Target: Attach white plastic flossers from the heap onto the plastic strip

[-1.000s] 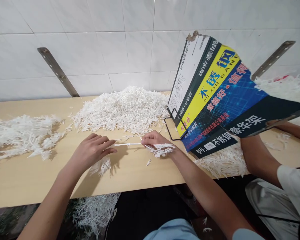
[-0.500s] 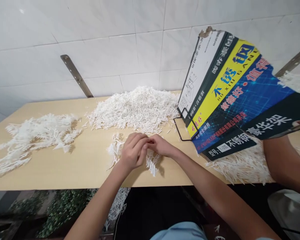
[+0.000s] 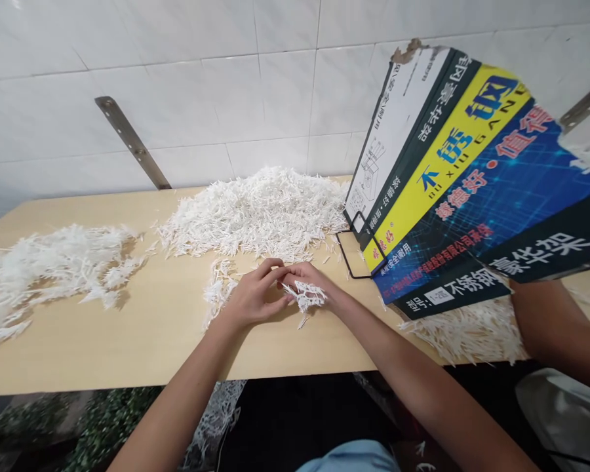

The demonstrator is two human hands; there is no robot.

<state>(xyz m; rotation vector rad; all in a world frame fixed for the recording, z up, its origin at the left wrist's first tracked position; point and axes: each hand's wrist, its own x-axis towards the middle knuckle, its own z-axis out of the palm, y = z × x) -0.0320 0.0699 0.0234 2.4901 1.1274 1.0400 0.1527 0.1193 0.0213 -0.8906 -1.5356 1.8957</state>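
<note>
My left hand and my right hand meet over the wooden table, fingertips pinched together. My right hand grips a small white spiky plastic sprig that sticks out below its fingers. My left hand's fingers are closed on the same sprig at its left end. A loose clump of white sprigs lies just left of my left hand. Behind my hands sits a big heap of white plastic sticks.
A second white heap spreads over the table's left end. A printed cardboard box flap leans on a wire stand at the right. Another person's arm rests beyond it by more sticks. Tiled wall behind.
A second ago my hands were apart, stretching a thin white stick between them. They came together half a second ago and now stay joined on the sprig. The camera has shifted slightly.
</note>
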